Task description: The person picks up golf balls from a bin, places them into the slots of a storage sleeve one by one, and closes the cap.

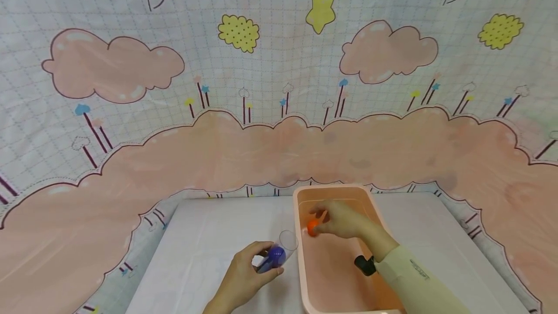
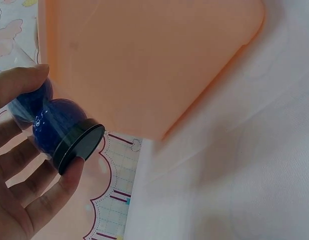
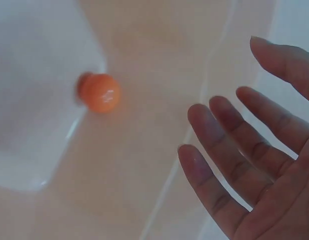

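Observation:
A clear tube (image 1: 288,241) with a dark flat base (image 2: 80,146) is gripped in my left hand (image 1: 245,268), thumb on one side and fingers round the other. Blue balls (image 2: 58,122) sit inside it, one beside the other; the head view shows one blue ball (image 1: 276,256) plainly. Within the peach bin (image 1: 303,275), my right hand (image 1: 342,219) is over the left part, near an orange ball (image 1: 312,227). In the right wrist view the orange ball (image 3: 103,93) lies near the bin's wall, apart from the spread, slightly bent fingers (image 3: 234,165).
The bin stands on a white table (image 1: 209,227), to the right of the tube. Its raised rim (image 1: 331,186) runs between my two hands. A black wrist device (image 1: 365,265) is by the right sleeve (image 1: 414,275). Behind hangs a cloud-patterned cloth (image 1: 279,154).

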The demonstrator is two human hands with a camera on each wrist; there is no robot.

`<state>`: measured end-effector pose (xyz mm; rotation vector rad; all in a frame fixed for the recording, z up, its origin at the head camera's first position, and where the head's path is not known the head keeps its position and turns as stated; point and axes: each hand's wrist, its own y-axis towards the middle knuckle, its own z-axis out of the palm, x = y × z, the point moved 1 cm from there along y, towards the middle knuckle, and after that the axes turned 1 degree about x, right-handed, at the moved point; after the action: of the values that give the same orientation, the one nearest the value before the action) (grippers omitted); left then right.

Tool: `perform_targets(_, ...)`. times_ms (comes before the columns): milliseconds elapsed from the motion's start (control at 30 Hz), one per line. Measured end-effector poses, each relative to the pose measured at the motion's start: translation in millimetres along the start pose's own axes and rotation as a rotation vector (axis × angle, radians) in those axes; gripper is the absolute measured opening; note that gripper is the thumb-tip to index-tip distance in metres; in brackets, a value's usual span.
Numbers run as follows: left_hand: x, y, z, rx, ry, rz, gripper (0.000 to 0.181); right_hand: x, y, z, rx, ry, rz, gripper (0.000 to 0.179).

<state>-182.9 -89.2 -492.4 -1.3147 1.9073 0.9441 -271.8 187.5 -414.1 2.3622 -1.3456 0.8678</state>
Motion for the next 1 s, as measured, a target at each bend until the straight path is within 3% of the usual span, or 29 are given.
perform_targets(267, -0.5, -0.9, -2.5, 0.001, -0.003, -0.015, 0.055, -11.8, 12.3, 9.7, -0.005, 0.010, 0.069, 0.049)
perform_targets(667, 4.5, -1.8, -0.6, 0.040, -0.018, -0.056, 0.055, -29.7, 24.4, 23.6, -0.011, -0.102, 0.093, 0.051)
perform_targets(1000, 6.5, -2.8, 0.6, 0.038, -0.039, -0.022, 0.056, -41.8, 34.1, 32.3, 0.003, -0.131, 0.145, 0.050)
